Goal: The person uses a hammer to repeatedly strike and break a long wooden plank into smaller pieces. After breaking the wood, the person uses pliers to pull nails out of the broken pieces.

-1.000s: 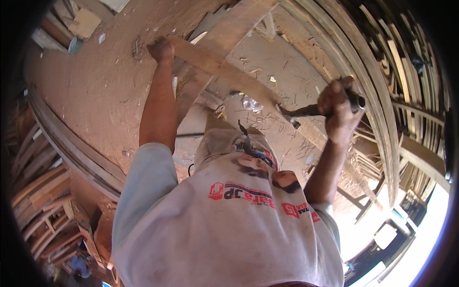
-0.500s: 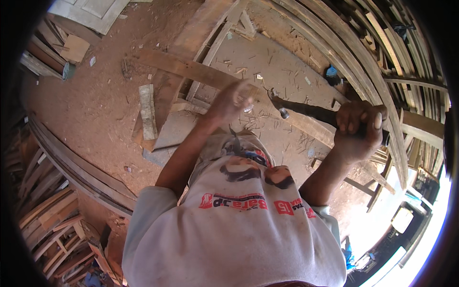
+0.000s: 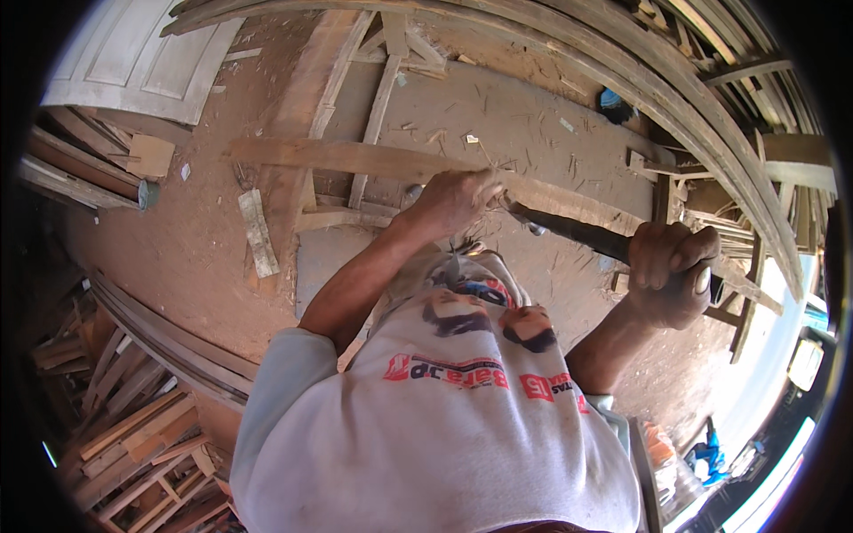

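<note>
My right hand (image 3: 668, 274) is wrapped round the dark handle of a hammer (image 3: 582, 234), which slants leftward across the front of me. The hammer's head is over a long wooden plank (image 3: 373, 159) that runs from left to right. My left hand (image 3: 451, 202) is closed at the plank's near edge, with its fingertips right beside the hammer head. These fingers partly cover the head, and whatever they pinch is hidden.
A wooden frame (image 3: 378, 129) stands under and beyond the plank. Long curved-looking boards (image 3: 622, 75) cross the far right. A white panelled door (image 3: 147, 62) lies at the far left. Wood offcuts (image 3: 151, 444) are piled near left. Scraps litter the floor (image 3: 204, 240).
My left hand has moved right and slightly down, up to the hammer head, and its fingers have closed. The right hand keeps its grip on the handle. The view has shifted.
</note>
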A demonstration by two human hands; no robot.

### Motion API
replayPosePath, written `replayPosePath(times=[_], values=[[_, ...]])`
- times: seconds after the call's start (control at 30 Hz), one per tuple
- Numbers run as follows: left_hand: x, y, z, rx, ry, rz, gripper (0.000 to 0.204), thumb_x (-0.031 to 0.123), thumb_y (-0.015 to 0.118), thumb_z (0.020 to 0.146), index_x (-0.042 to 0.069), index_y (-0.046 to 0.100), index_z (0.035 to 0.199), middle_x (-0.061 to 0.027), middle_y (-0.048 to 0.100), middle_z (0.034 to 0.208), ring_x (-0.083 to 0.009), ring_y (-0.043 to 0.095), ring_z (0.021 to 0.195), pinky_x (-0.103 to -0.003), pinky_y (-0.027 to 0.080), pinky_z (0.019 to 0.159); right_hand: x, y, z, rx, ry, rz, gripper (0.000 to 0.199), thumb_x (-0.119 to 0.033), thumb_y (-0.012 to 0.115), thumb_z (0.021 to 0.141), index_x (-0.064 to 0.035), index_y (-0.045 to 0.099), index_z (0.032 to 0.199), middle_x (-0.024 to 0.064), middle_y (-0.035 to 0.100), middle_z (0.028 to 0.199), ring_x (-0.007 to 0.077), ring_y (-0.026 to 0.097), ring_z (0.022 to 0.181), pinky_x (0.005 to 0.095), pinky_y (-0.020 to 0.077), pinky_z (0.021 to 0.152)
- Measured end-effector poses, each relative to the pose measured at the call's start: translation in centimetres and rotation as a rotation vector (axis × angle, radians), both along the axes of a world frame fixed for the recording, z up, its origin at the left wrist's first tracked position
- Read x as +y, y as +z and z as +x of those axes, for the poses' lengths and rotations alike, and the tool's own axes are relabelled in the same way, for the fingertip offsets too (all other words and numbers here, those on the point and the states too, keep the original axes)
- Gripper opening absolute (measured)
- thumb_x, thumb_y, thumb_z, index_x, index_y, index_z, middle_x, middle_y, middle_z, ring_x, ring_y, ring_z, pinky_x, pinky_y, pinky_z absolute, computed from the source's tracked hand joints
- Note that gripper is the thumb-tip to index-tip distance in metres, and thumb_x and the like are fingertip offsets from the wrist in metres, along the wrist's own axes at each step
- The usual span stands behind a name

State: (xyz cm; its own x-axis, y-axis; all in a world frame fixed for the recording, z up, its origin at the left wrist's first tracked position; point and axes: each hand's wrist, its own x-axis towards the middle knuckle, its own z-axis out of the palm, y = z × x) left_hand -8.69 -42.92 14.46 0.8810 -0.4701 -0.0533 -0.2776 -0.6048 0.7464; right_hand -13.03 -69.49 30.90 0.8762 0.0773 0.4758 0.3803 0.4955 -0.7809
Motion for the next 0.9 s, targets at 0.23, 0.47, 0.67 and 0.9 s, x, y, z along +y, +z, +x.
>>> replayPosePath(times=[0.23, 0.47, 0.67, 0.9], values=[[-5.4, 3.8, 0.4, 0.014, 0.112, -0.016, 0.079, 0.041, 0.074, 0.095, 0.010, 0.037, 0.159, -0.0231, 0.067, 0.125, -0.0370, 0.068, 0.110, -0.048, 0.054, 0.093, -2.3, -1.6, -1.2, 0.228, -0.587, -0.034, 0.038, -0.036, 0.062, 0.106, -0.0090, 0.051, 0.081, 0.0038, 0.046, 0.060, 0.0147, 0.044, 0.053, 0.0290, 0.0363, 0.047], [-7.1, 1.5, -4.8, -0.222, 0.004, -0.208, 0.094, 0.045, 0.084, 0.084, 0.005, 0.040, 0.157, -0.0217, 0.051, 0.150, -0.0389, 0.044, 0.142, -0.050, 0.035, 0.119, -1.4, -1.7, 0.4, 0.315, -0.404, 0.182, 0.042, -0.043, 0.057, 0.107, -0.0079, 0.051, 0.085, 0.0049, 0.047, 0.062, 0.0154, 0.044, 0.054, 0.0311, 0.0378, 0.052], [-2.2, 0.6, -5.3, -0.241, 0.164, -0.241, 0.077, 0.038, 0.084, 0.084, 0.008, 0.053, 0.147, -0.0192, 0.054, 0.147, -0.0364, 0.044, 0.144, -0.048, 0.034, 0.120, 3.8, -1.7, 2.8, 0.099, -0.171, 0.054, 0.039, -0.037, 0.063, 0.106, -0.0064, 0.048, 0.086, 0.0038, 0.044, 0.060, 0.0141, 0.042, 0.046, 0.0287, 0.0389, 0.041], [9.7, -2.6, -3.5, -0.255, 0.931, -0.239, 0.055, 0.028, 0.077, 0.091, 0.004, 0.060, 0.137, -0.0212, 0.060, 0.136, -0.0373, 0.055, 0.130, -0.046, 0.043, 0.112, 10.6, -3.6, 4.2, 0.113, -0.360, -0.322, 0.043, -0.037, 0.072, 0.100, -0.0044, 0.048, 0.084, 0.0058, 0.051, 0.060, 0.0115, 0.045, 0.048, 0.0281, 0.0348, 0.043]])
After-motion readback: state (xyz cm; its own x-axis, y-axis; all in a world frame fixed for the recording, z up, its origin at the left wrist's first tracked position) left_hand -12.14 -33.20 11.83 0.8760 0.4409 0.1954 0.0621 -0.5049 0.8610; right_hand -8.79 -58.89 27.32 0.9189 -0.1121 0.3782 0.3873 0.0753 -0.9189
